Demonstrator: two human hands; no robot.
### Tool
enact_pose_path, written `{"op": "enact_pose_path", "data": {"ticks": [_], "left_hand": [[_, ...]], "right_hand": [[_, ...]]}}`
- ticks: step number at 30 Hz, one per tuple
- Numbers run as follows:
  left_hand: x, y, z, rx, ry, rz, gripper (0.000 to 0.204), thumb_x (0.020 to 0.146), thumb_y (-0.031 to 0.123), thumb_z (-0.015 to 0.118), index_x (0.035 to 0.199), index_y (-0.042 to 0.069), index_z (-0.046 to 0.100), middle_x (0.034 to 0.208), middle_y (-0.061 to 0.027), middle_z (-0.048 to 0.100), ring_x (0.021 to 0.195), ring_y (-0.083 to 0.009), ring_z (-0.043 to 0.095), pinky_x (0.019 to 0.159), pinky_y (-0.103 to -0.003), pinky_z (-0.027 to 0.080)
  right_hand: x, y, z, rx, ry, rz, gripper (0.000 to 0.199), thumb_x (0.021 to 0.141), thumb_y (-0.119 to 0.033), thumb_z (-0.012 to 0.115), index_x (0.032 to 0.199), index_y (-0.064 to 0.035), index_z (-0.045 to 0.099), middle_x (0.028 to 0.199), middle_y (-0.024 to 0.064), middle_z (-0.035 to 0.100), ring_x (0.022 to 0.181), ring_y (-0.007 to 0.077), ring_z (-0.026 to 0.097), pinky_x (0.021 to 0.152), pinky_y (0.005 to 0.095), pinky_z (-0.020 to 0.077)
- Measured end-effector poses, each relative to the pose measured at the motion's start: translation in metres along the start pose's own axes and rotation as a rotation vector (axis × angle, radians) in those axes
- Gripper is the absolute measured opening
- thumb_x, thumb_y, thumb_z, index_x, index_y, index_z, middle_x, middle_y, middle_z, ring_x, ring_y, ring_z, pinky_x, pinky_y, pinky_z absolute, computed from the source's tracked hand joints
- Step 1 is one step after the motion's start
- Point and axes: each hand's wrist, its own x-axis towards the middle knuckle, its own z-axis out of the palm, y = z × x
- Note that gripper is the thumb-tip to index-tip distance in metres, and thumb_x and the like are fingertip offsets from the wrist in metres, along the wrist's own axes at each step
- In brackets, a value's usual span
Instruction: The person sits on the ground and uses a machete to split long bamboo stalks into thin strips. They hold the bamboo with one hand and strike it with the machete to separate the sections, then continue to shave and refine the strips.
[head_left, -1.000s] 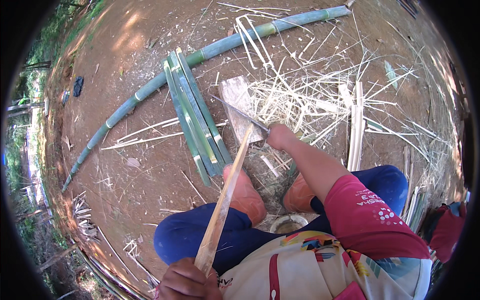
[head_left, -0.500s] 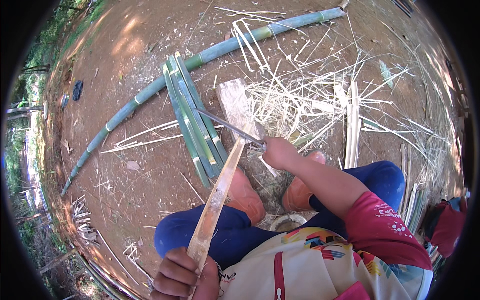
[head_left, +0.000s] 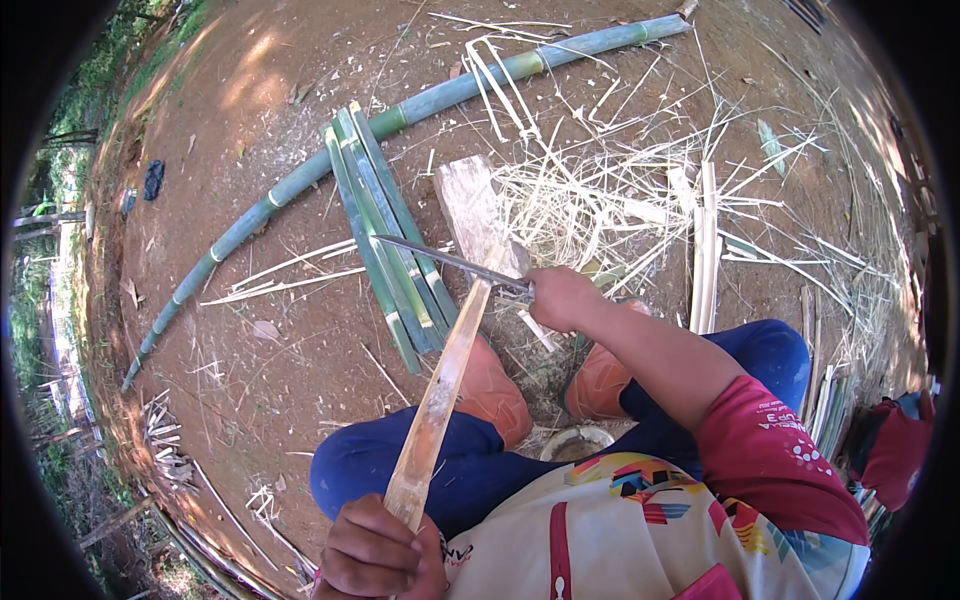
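Note:
A pale split bamboo strip (head_left: 440, 400) runs from my lap up toward a wooden block (head_left: 467, 205) on the ground. My left hand (head_left: 380, 552) is closed around its near end. In my right hand (head_left: 562, 298) is the handle end of a long-bladed knife (head_left: 440, 256). Its blade lies across the strip near the far end, pointing left over several green split bamboo lengths (head_left: 385, 235). Those lengths lie side by side on the dirt, left of the block.
A long green bamboo pole (head_left: 290, 187) curves across the ground ahead. Thin bamboo shavings (head_left: 590, 215) pile up right of the block, beside pale split pieces (head_left: 704, 250). My boots (head_left: 490, 390) flank the space before me; a round container (head_left: 575, 443) stands between my legs.
The knife has turned, its tip dropping nearer to me and leftward. My left hand has shifted slightly to the right and forward with the bamboo strip.

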Motion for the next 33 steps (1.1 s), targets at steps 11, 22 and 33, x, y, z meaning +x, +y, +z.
{"op": "enact_pose_path", "data": {"ticks": [11, 22, 33], "left_hand": [[-0.001, 0.002, 0.002, 0.012, 0.046, -0.009, 0.067, 0.086, 0.08, 0.044, 0.082, 0.013, 0.039, 0.063, 0.0008, 0.041, 0.05, -0.0113, 0.039, 0.047, -0.026, 0.033], [-0.004, 0.01, 0.001, 0.061, 0.043, -0.099, 0.038, 0.097, 0.028, 0.058, 0.07, 0.016, 0.035, 0.053, 0.0048, 0.041, 0.046, -0.0069, 0.044, 0.051, -0.023, 0.037], [-0.005, 0.012, 0.012, 0.046, 0.006, -0.07, 0.067, 0.085, 0.079, 0.048, 0.087, 0.012, 0.046, 0.063, -0.0012, 0.04, 0.052, -0.0148, 0.038, 0.05, -0.03, 0.032]], "right_hand": [[0.022, 0.004, 0.003, -0.06, -0.003, -0.011, 0.03, 0.085, -0.01, 0.054, 0.112, -0.0048, 0.066, 0.109, 0.0175, 0.07, 0.105, 0.032, 0.067, 0.087, 0.0448, 0.0542], [0.034, 0.001, -0.002, -0.071, -0.021, -0.009, 0.03, 0.084, -0.01, 0.057, 0.112, -0.0051, 0.066, 0.114, 0.015, 0.068, 0.111, 0.0299, 0.065, 0.091, 0.0429, 0.0535], [0.035, 0.007, 0.0, -0.044, -0.028, -0.024, 0.032, 0.084, -0.011, 0.059, 0.115, -0.006, 0.066, 0.117, 0.0148, 0.068, 0.113, 0.0298, 0.064, 0.093, 0.0428, 0.0532]]}}
